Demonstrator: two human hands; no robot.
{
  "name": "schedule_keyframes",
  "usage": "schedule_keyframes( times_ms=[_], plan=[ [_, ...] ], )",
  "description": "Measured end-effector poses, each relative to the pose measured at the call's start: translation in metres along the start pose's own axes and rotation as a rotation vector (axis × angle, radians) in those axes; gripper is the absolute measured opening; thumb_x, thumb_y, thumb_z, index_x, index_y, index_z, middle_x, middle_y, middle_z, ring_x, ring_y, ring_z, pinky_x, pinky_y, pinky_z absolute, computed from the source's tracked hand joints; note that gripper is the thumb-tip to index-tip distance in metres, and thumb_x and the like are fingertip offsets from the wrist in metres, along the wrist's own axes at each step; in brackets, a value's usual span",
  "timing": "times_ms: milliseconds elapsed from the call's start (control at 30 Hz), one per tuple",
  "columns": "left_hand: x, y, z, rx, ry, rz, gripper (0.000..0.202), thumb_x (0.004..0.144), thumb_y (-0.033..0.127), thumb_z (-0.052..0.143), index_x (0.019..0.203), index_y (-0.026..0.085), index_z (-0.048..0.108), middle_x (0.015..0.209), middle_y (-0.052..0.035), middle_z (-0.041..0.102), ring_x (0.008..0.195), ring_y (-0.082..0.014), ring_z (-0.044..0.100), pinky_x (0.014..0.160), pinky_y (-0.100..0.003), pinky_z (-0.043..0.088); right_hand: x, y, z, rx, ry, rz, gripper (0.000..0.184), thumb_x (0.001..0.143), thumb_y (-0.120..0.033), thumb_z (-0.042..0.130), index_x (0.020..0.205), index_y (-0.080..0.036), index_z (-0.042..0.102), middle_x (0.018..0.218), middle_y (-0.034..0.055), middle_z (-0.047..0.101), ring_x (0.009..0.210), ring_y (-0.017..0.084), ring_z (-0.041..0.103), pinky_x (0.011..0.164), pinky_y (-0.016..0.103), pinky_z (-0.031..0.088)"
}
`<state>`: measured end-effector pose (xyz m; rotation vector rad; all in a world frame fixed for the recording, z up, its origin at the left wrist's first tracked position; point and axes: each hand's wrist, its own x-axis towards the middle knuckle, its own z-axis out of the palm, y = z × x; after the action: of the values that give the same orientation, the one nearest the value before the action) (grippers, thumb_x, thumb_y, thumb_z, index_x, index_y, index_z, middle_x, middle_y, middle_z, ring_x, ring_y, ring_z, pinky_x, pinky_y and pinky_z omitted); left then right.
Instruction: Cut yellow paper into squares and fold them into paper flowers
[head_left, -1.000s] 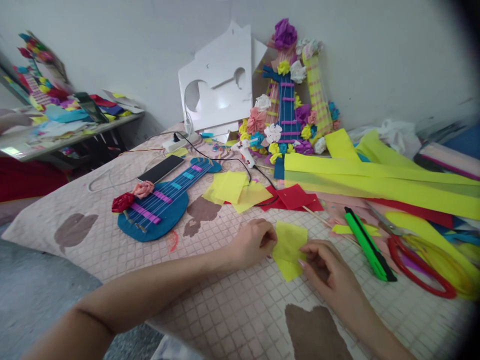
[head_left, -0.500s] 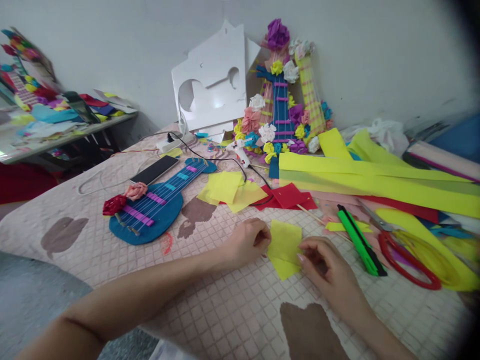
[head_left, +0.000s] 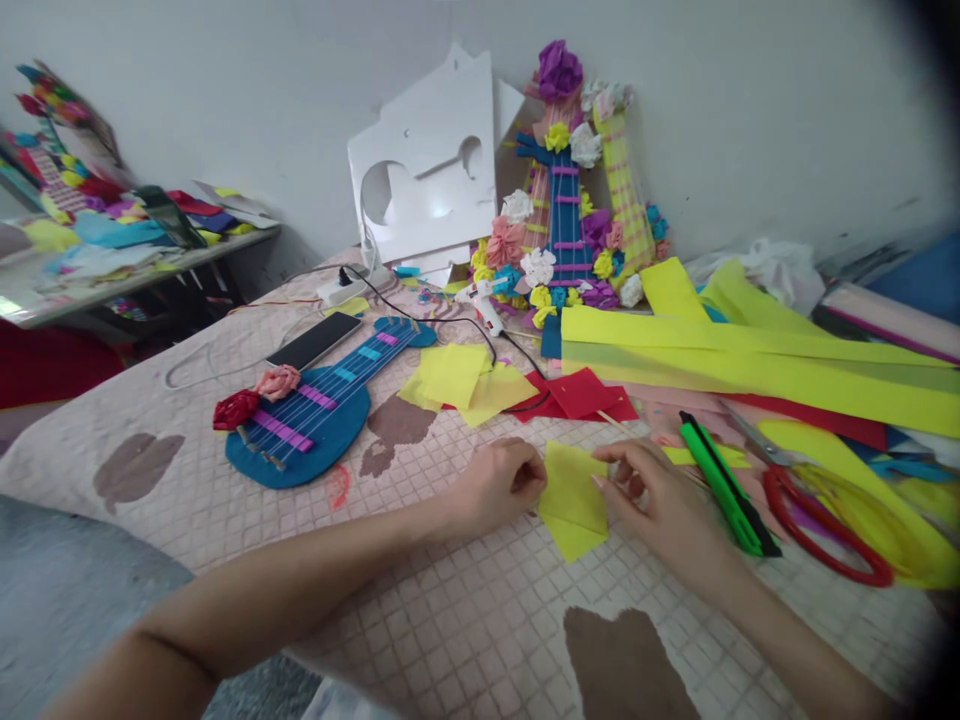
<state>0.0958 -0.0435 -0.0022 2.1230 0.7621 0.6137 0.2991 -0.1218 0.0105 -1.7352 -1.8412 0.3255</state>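
A small yellow paper square [head_left: 574, 495] lies on the quilted cloth between my hands. My left hand [head_left: 499, 483] is curled, its fingertips pinching the paper's left edge. My right hand [head_left: 660, 500] pinches the paper's upper right edge with bent fingers. A thin wooden stick [head_left: 624, 428] lies just beyond my right hand.
A green utility knife [head_left: 727, 485] and red-handled scissors [head_left: 817, 520] lie to the right. Loose yellow squares [head_left: 461, 380] and red squares [head_left: 581, 393], a blue felt guitar [head_left: 315, 410], a phone [head_left: 315, 340], a glue gun [head_left: 484, 300], long yellow paper strips [head_left: 750, 350] and flower-covered guitars [head_left: 570, 220] lie farther back.
My right hand moved from the paper's lower right edge up to its upper right edge. My left hand stayed on the left edge.
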Motion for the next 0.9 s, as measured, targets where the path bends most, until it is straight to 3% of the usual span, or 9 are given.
schedule_keyframes(
  times_ms=[67,133,267,400,500,633,733,800,900],
  plan=[
    [0.0,0.001,0.0,-0.003,0.0,-0.001,0.011,0.07,0.008,0.051,0.074,0.015,0.059,0.07,-0.0007,0.057,0.063,-0.0101,0.051,0.056,-0.019,0.042,0.016,-0.001,0.002,-0.085,-0.015,-0.088,0.014,0.081,-0.025,0.052,0.095,-0.023,0.051,0.098,0.0061,0.058,0.092,0.024,0.056,0.08,0.041,0.045],
    [0.0,0.001,-0.001,-0.005,-0.002,-0.001,0.011,0.07,0.008,0.052,0.074,0.015,0.059,0.07,-0.0007,0.057,0.063,-0.0103,0.051,0.056,-0.019,0.042,0.031,0.0,0.007,-0.141,-0.052,-0.104,0.015,0.078,-0.026,0.055,0.093,-0.023,0.052,0.095,0.0061,0.06,0.095,0.026,0.055,0.08,0.042,0.044],
    [-0.001,0.001,-0.002,-0.032,0.008,0.005,0.011,0.07,0.007,0.052,0.075,0.015,0.059,0.071,-0.0011,0.057,0.063,-0.0101,0.051,0.056,-0.019,0.041,0.05,0.007,0.015,-0.144,-0.208,-0.024,0.01,0.076,-0.029,0.058,0.079,-0.021,0.052,0.069,0.0011,0.056,0.07,0.021,0.056,0.06,0.033,0.043],
    [-0.002,0.0,-0.002,-0.049,0.006,-0.003,0.012,0.07,0.007,0.052,0.077,0.014,0.058,0.072,-0.0013,0.057,0.064,-0.01,0.051,0.057,-0.02,0.041,0.044,0.011,0.011,0.062,-0.323,0.002,0.013,0.08,-0.029,0.054,0.071,-0.022,0.049,0.065,-0.0016,0.054,0.061,0.016,0.052,0.053,0.028,0.039],
    [-0.003,0.0,-0.003,-0.056,-0.004,-0.025,0.006,0.076,0.016,0.055,0.081,0.014,0.057,0.076,-0.0024,0.058,0.066,-0.0105,0.051,0.058,-0.021,0.041,0.026,0.01,0.005,0.281,-0.285,0.09,0.014,0.081,-0.032,0.053,0.074,-0.022,0.046,0.066,-0.0028,0.051,0.061,0.015,0.051,0.053,0.026,0.04],
    [-0.003,0.007,-0.008,-0.147,-0.014,-0.086,0.026,0.087,0.038,0.048,0.096,0.015,0.056,0.085,-0.0044,0.061,0.067,-0.0112,0.052,0.058,-0.022,0.041,0.004,0.003,0.002,0.563,-0.197,0.267,0.019,0.083,-0.037,0.054,0.076,-0.022,0.045,0.064,-0.0041,0.048,0.058,0.013,0.048,0.05,0.024,0.038],
    [-0.001,0.014,-0.016,-0.229,-0.034,-0.16,0.037,0.091,0.046,0.039,0.104,0.015,0.056,0.091,-0.0054,0.061,0.074,-0.0126,0.054,0.063,-0.024,0.042,-0.005,-0.003,0.004,0.745,-0.124,0.391,0.022,0.08,-0.039,0.059,0.08,-0.022,0.047,0.068,-0.0031,0.052,0.06,0.012,0.05,0.052,0.023,0.04],
    [0.002,0.016,-0.022,-0.271,-0.054,-0.23,0.043,0.091,0.048,0.036,0.102,0.015,0.06,0.095,-0.0057,0.061,0.08,-0.0139,0.055,0.067,-0.024,0.043,-0.007,-0.004,0.007,0.837,-0.068,0.454,0.025,0.077,-0.04,0.064,0.082,-0.022,0.047,0.07,-0.0028,0.055,0.062,0.012,0.052,0.053,0.024,0.042],
    [0.006,0.012,-0.027,-0.368,-0.123,-0.307,0.043,0.086,0.051,0.045,0.093,0.012,0.063,0.088,-0.005,0.062,0.078,-0.0144,0.056,0.067,-0.024,0.044,-0.01,-0.001,0.011,0.927,-0.023,0.511,0.028,0.076,-0.04,0.067,0.082,-0.023,0.045,0.069,-0.0038,0.057,0.06,0.011,0.052,0.054,0.022,0.042]
  ],
)
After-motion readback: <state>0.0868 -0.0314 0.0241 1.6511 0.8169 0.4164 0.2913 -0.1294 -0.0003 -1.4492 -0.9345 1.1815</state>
